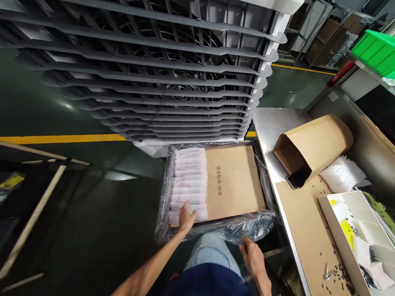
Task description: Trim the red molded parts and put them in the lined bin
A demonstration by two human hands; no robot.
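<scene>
A row of white wrapped packets point(189, 179) lies side by side along the left part of a box point(163, 205) lined with clear plastic. My left hand point(187, 218) rests on the nearest packets, its fingers stretched and its thumb apart. Beside the row, a flat brown cardboard sheet point(236, 181) with printed black characters covers the rest of the box. My right hand point(253, 257) hangs below the box's near edge, close to the loose plastic liner point(249, 228). Its fingers are curled, and nothing shows in them.
Grey slatted fan panels point(173, 74) rise beyond the box. On the metal bench point(271, 127) at right are an open cardboard carton point(317, 144), a dark phone point(298, 179), white sheets point(347, 172), a white tray point(327, 205) and scattered small black pieces point(342, 273).
</scene>
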